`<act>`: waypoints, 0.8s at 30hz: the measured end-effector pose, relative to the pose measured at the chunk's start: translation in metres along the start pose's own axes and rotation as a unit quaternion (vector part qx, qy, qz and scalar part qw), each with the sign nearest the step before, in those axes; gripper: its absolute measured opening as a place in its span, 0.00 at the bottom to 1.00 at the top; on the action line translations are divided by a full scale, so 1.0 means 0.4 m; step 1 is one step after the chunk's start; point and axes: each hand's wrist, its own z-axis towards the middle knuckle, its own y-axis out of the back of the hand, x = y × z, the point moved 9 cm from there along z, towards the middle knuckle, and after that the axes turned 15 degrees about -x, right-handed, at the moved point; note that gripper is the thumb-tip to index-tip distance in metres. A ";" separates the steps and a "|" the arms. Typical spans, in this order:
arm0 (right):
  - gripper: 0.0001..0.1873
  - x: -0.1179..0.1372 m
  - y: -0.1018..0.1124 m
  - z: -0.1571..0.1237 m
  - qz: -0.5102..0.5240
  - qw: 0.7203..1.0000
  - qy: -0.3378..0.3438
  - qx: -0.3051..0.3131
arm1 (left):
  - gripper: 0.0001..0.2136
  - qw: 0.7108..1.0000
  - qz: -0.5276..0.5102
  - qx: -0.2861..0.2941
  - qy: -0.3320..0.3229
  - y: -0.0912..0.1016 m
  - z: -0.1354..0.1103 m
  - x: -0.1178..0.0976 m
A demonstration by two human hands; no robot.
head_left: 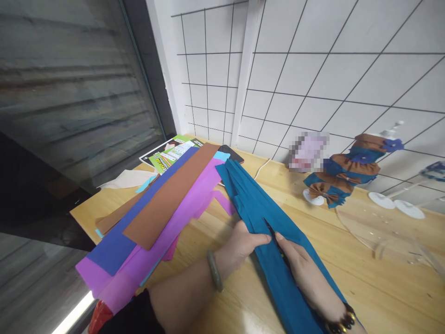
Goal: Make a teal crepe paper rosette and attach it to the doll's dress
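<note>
Your right hand [298,264] grips the dark scissors [268,227] at the teal sheet [266,199], which stretches across the tabletop [392,297]; your left hand [243,243] pinches its left edge. Hold that edge taut, thumb clear of the scissors.

Head view — forward-down, seemingly near tabletop [375,292]
</note>
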 end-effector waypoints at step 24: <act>0.23 0.029 -0.019 -0.014 0.031 0.998 -0.032 0.041 | 0.15 0.991 -0.054 -0.107 0.062 0.054 0.015 0.031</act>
